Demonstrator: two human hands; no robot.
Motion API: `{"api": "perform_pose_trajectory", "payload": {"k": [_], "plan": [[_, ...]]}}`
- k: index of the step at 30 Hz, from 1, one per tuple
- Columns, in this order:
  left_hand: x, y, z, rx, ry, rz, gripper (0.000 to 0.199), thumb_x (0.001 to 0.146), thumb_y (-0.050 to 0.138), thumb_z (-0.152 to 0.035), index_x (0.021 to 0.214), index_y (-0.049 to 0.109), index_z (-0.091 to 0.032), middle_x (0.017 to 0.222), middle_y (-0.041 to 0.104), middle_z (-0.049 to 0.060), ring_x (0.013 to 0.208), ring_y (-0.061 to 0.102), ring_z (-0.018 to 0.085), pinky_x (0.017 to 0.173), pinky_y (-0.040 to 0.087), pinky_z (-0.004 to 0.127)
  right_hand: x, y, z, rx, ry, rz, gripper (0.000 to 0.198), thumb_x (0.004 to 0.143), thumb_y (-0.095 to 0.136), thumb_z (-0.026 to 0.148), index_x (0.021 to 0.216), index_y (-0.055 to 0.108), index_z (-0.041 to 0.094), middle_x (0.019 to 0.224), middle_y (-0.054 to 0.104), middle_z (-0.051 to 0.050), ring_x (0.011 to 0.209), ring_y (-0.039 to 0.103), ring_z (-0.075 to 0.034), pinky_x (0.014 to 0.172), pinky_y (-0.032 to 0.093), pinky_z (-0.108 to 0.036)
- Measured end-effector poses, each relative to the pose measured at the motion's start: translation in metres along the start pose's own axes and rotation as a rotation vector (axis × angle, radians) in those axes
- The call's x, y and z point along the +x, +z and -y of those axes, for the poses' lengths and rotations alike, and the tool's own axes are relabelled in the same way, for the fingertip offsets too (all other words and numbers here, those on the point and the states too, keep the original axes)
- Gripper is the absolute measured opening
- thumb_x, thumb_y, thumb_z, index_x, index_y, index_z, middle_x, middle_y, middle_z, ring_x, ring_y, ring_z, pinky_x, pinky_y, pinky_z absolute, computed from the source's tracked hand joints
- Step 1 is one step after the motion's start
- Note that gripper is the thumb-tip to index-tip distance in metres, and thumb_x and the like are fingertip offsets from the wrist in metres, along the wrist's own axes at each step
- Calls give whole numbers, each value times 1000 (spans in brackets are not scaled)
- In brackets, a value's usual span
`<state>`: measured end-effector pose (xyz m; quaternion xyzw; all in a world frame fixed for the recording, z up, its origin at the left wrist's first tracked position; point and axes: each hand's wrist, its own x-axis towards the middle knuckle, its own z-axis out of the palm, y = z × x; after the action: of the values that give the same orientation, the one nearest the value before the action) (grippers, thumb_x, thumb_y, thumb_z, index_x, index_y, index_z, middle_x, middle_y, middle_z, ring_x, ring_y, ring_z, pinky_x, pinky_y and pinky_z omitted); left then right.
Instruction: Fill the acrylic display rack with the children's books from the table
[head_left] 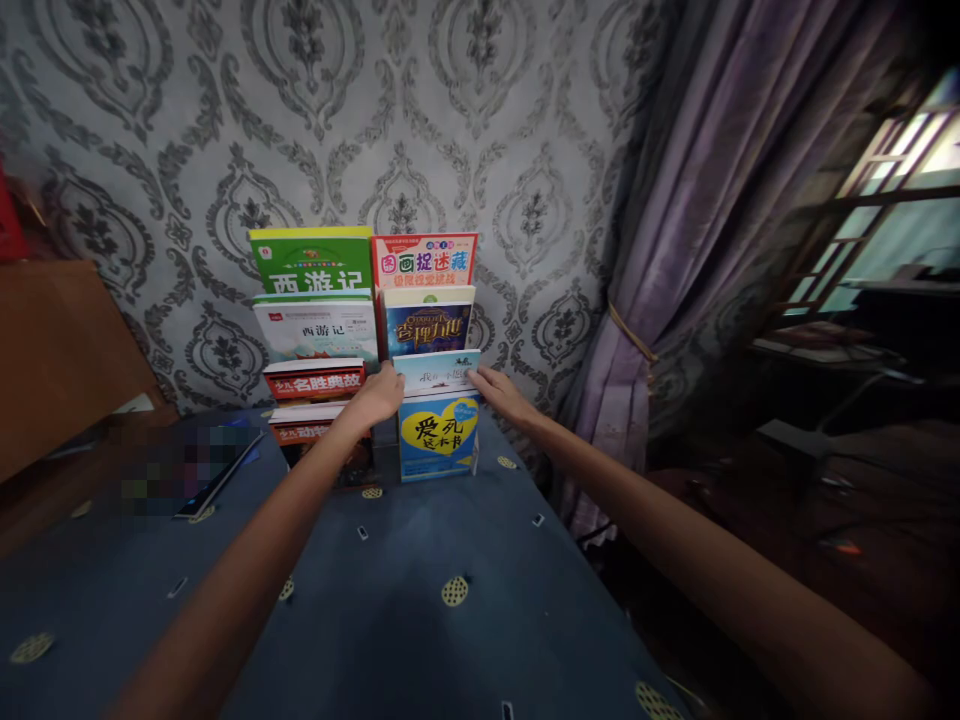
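Note:
Two columns of upright books stand one behind another on the table. In the right column, a pale blue book (431, 373) is held between both my hands. My left hand (382, 393) grips its left edge with fingers curled, while my right hand (501, 390) pinches the right edge. Just in front is a blue book with a yellow heart (439, 440). Behind come a dark blue book (427, 328) and a pink-red book (425, 258). The left column has a green book (311, 262), a white book (316, 330) and two red-topped books, the lower one (300, 432) partly covered by my left forearm.
A blue tablecloth (405, 580) with pineapple prints covers the table, whose right edge drops off to a dark floor. Patterned wallpaper (540, 200) rises behind the books. A purple curtain (675, 240) hangs at right. At left are a flat dark-edged item (221, 475) and a brown box-like panel (67, 360).

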<state>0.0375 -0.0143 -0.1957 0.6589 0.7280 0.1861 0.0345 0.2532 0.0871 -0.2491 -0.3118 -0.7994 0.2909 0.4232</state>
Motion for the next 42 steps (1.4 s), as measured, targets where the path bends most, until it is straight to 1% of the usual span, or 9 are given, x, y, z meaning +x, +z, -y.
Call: {"api": "perform_pose_trajectory", "payload": {"k": [7, 15, 20, 23, 27, 30, 34, 37, 42], "plan": [[-5, -2, 0, -33, -42, 43, 34, 99, 34, -23, 128, 50, -13, 126, 68, 18, 110, 69, 24, 90, 52, 31, -3, 2, -2, 39, 0, -16, 48, 84, 47, 69, 76, 52, 22, 78, 61, -4, 78, 59, -23, 66, 49, -33], [-10, -5, -4, -12, -39, 26, 34, 97, 37, -20, 127, 52, -11, 126, 68, 20, 121, 63, 27, 95, 49, 33, -6, 1, 2, 57, -14, -15, 47, 85, 50, 64, 91, 63, 19, 91, 68, -7, 87, 62, -26, 72, 52, -37], [-16, -11, -9, 1, -49, 15, 33, 97, 38, -18, 123, 52, -5, 118, 69, 26, 118, 65, 31, 93, 49, 37, -9, 0, 4, 99, -2, -24, 45, 84, 55, 64, 87, 64, 20, 87, 68, -6, 86, 62, -25, 70, 52, -35], [-31, -12, -11, 0, -32, -14, 34, 97, 38, -18, 125, 49, -4, 118, 69, 27, 116, 65, 32, 93, 48, 38, -12, 1, 6, 133, 39, -42, 46, 82, 56, 65, 87, 63, 20, 89, 69, -6, 87, 63, -26, 71, 53, -36], [-75, -2, -3, -54, 108, -197, 42, 98, 35, -21, 139, 40, -11, 133, 62, 21, 122, 61, 27, 98, 47, 36, -24, 6, 4, 253, 107, -182, 47, 80, 59, 63, 105, 61, 22, 107, 69, -9, 101, 64, -28, 80, 54, -40], [-113, 14, 27, -38, 106, -332, 41, 99, 30, -27, 137, 44, -20, 133, 64, 14, 121, 61, 25, 101, 47, 37, -50, 15, -6, 273, 132, -425, 42, 80, 58, 61, 100, 59, 24, 99, 68, -9, 96, 64, -29, 81, 54, -42], [-148, 32, 110, 112, 7, -464, 39, 98, 25, -27, 121, 56, -21, 117, 69, 13, 113, 63, 27, 102, 47, 41, -109, 39, -17, 142, 211, -728, 36, 82, 54, 61, 74, 52, 26, 69, 56, -3, 72, 57, -25, 68, 49, -38], [-160, 41, 186, 225, -163, -493, 40, 97, 26, -26, 119, 57, -15, 118, 66, 18, 115, 60, 30, 102, 46, 43, -154, 65, -14, 86, 237, -634, 41, 85, 51, 62, 66, 49, 25, 63, 48, 0, 62, 49, -21, 60, 43, -33], [-167, 57, 279, 383, -479, -471, 57, 92, 43, -41, 133, 50, -1, 143, 49, 30, 136, 45, 38, 107, 41, 51, -195, 109, 7, 118, 257, -237, 54, 86, 49, 70, 59, 45, 23, 56, 43, 2, 53, 43, -15, 51, 37, -27]]}}
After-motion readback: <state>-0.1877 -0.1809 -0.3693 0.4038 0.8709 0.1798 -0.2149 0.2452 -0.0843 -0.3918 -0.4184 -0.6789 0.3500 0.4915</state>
